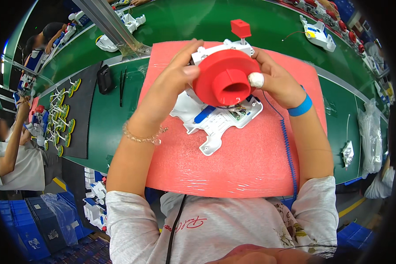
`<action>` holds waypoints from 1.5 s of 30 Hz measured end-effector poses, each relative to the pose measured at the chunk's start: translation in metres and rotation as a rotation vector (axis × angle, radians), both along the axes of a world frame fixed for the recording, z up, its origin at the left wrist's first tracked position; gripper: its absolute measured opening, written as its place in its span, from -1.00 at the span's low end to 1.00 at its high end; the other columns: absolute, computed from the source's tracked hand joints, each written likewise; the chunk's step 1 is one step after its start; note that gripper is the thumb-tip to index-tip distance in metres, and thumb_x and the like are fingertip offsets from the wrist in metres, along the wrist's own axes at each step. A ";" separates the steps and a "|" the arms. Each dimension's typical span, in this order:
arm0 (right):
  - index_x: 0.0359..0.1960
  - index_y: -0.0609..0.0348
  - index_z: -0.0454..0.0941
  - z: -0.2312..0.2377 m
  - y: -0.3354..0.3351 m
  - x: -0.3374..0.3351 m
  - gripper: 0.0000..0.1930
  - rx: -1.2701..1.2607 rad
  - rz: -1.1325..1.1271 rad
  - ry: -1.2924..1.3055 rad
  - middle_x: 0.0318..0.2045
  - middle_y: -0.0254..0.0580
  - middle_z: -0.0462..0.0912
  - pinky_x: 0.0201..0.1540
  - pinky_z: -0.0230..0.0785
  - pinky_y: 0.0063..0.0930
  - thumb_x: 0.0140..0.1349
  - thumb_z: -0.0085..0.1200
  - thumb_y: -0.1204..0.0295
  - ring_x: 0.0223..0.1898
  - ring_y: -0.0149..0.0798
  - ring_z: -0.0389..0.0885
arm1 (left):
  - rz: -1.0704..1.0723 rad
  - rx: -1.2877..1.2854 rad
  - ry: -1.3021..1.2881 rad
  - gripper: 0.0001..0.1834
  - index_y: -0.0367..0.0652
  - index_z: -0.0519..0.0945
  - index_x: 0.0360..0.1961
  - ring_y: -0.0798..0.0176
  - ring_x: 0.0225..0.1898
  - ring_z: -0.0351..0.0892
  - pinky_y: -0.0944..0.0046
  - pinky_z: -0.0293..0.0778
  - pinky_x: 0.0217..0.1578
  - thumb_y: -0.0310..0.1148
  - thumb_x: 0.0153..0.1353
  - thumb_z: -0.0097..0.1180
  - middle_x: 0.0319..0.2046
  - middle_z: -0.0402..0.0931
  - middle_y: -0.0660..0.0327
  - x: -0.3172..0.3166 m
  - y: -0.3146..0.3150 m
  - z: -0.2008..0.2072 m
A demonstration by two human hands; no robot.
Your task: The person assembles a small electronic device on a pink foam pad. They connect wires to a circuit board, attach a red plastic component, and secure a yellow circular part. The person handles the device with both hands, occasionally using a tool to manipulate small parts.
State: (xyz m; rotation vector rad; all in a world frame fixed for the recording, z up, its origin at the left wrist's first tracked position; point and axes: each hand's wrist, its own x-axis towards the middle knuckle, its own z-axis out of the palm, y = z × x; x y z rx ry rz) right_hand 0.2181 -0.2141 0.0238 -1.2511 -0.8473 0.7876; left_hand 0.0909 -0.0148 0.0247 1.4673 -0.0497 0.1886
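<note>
Round red plastic funnel-shaped part (224,79) on white plastic housing (218,121), raised above pink foam mat (251,154). Clasped between left hand (174,83) and right hand (275,81), fingers curled closed around its rim from both sides.

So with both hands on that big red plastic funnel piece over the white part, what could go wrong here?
1. The round red plastic funnel piece is gripped only at its rim by the left hand and right hand; it might slip.
2. The thin wires at the white plastic housing lie close under the funnel and could get pinched.
3. The blue coiled cord from the blue wristband might snag the housing.
</note>
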 end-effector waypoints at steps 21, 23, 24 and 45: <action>0.20 0.30 0.07 0.006 -0.012 0.018 -0.30 -0.380 0.257 -0.107 0.03 -0.15 0.36 0.10 0.21 -0.43 -0.03 0.09 0.53 0.03 -0.29 0.40 | 0.142 0.230 -0.152 -0.16 -0.26 0.19 0.14 0.13 0.04 0.34 0.20 0.31 0.01 -0.30 -0.20 0.31 0.02 0.24 -0.03 0.020 -0.028 -0.006; 0.17 0.31 0.11 0.004 -0.015 0.019 -0.38 -0.346 0.312 -0.083 0.02 -0.12 0.39 0.08 0.23 -0.43 0.01 0.01 0.55 0.03 -0.29 0.41 | 0.086 0.179 -0.155 -0.16 -0.25 0.19 0.15 0.15 0.03 0.34 0.21 0.32 0.01 -0.30 -0.20 0.31 0.02 0.25 -0.02 0.017 -0.027 -0.003; 0.16 0.32 0.14 0.003 -0.016 0.021 -0.41 -0.326 0.342 -0.071 0.02 -0.10 0.40 0.08 0.24 -0.43 0.03 -0.03 0.56 0.02 -0.29 0.42 | 0.066 0.171 -0.144 -0.16 -0.24 0.20 0.15 0.16 0.04 0.34 0.22 0.31 0.01 -0.31 -0.21 0.31 0.02 0.26 -0.01 0.015 -0.025 -0.002; 0.04 0.16 0.34 -0.018 0.072 -0.012 -0.54 -0.064 0.036 -1.303 0.04 0.06 0.35 0.09 0.21 -0.24 0.05 0.01 0.37 0.08 -0.01 0.31 | 0.605 -0.014 -0.169 -0.07 -0.22 0.07 0.21 0.20 0.10 0.30 0.23 0.28 0.08 -0.26 -0.21 0.27 0.16 0.15 0.09 -0.104 0.013 -0.035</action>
